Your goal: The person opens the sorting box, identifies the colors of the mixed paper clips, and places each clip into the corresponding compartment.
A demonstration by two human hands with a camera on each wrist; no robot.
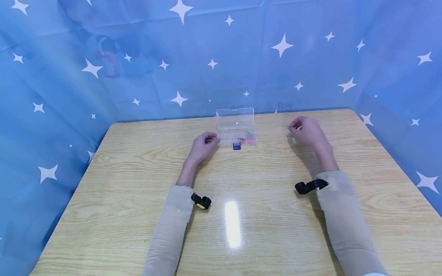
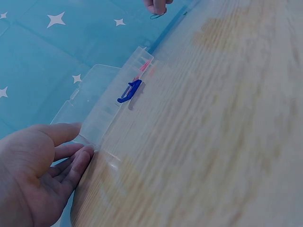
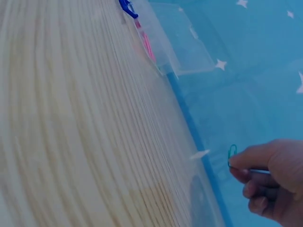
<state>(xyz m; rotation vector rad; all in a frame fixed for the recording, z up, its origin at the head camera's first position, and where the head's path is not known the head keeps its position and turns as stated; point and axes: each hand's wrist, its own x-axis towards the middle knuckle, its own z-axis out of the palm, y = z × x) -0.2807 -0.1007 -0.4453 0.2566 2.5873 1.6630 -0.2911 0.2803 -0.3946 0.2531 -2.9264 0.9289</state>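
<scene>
My left hand is at the left end of a clear plastic box, whose lid stands raised at the back. In the left wrist view my left fingertips touch the box's near corner, with the thumb apart from them. Off to the right of the box, my right hand pinches a green paper clip between thumb and forefinger, held above the table. Inside the box's right compartments lie small red, pink and green pieces, too small to tell singly.
A small dark blue plastic piece, which looks like a clip, is at the box's front edge. The wood-grain table meets a blue star-patterned cloth behind it. Black wrist cameras are worn on both sleeves.
</scene>
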